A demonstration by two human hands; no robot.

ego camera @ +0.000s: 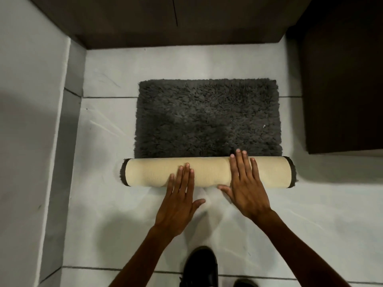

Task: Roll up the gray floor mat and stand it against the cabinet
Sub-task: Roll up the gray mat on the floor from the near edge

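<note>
Rolling was well under way: the gray floor mat (208, 118) lay on the pale tiled floor (107, 158), its near portion wound into a cream-backed roll (207, 171) with dark fringe poking out at both ends, while the shaggy far portion lay flat, reaching toward the dark cabinet (165, 21) at the top of the view. Both hands were flat and unclenched, gripping nothing, just pressing: the left hand (178, 199) rested fingers-first on the middle of the roll, the right hand (244, 187) lay further over it, fingertips touching the pile beyond. To do this step well, I'd judge the palms should push forward together with even pressure, because the right hand sat ahead of the left and an uneven push could cone the roll or loosen one end. Spreading the hands wider toward the ends would probably keep the edges aligned. A dark shoe (200, 268) stood just behind, near the bottom edge. The roll's inner tightness couldn't be seen, nor how many turns it held. The cabinet's base and upper part were cut off or lost in shadow, and the dark panel (342, 90) at right was too dim to identify.
</note>
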